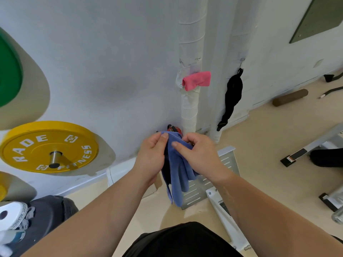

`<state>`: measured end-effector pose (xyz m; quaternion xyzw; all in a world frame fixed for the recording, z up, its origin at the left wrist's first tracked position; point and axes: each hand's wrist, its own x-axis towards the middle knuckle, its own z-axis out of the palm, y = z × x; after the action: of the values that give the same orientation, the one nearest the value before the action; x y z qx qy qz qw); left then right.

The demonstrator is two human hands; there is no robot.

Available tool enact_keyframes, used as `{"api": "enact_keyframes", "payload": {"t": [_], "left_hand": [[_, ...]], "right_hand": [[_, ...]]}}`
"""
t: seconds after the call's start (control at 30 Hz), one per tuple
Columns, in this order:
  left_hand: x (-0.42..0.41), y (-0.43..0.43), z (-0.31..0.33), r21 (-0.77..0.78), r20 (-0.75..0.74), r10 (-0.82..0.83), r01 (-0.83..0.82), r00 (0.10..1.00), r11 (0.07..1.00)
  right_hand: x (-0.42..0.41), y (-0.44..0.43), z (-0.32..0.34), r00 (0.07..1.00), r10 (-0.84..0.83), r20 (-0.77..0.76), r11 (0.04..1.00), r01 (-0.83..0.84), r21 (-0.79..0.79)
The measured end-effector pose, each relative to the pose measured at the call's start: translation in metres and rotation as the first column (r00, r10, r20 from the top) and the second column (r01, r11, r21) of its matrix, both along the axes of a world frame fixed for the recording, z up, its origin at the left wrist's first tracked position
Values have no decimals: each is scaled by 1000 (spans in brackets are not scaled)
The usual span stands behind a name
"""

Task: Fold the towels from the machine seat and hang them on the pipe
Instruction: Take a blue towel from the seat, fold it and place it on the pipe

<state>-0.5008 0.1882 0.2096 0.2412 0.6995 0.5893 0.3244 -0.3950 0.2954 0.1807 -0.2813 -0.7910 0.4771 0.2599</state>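
Holding a blue soft-cloth towel (176, 173) up in front of the white wall (111, 62), so it's off the seat and in the air, with most of it hanging down in loose folds between the wrists. The left hand (152, 156) pinches the top corner with thumb and fingers, and the right hand (198, 154) is clamped on the top edge just beside it, thumb on the front and fingers curled behind the cloth.

Higher up, a pink folded towel (196, 80) sits on the white tape-wrapped pipe (190, 43). A black fabric strap (233, 95) hangs just to the right of it.

Off to the left, a yellow round weight plate (48, 147) is on a wall peg, with a green weight plate (7, 71) above it. On the floor (269, 136) below the towel is a grey slotted metal plate (228, 160).
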Motion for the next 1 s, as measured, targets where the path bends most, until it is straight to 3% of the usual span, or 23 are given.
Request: {"api": "enact_keyframes", "payload": {"t": [0.1,0.2,0.37,0.57,0.63,0.73,0.77,0.87,1.0], "left_hand": [[-23,0,-2,-5,-50,146,-146,988,989],[-43,-3,4,-25,-106,244,-247,964,969],[-67,-11,8,-104,-165,259,-278,952,955],[-82,-20,13,-125,-234,294,-328,927,936],[-82,-21,15,-108,-225,259,-288,940,952],[-75,-15,14,-134,-266,88,-128,960,983],[-72,-12,13,-130,-273,42,-81,961,988],[-64,-2,12,-138,-321,-67,24,945,990],[-58,7,14,-179,-331,-201,148,922,973]], "right_hand": [[6,14,-16,972,96,214,958,-149,246],[15,21,-36,903,71,424,837,-286,467],[29,33,-52,710,-40,703,753,-442,489],[38,66,-50,539,-226,812,756,-428,495],[40,70,-45,569,-166,805,810,-387,440],[27,54,-35,825,60,561,921,-263,287],[18,45,-33,872,131,472,942,-258,214],[-9,28,-42,888,269,373,943,-322,85],[-34,15,-66,885,344,314,928,-371,26]]}}
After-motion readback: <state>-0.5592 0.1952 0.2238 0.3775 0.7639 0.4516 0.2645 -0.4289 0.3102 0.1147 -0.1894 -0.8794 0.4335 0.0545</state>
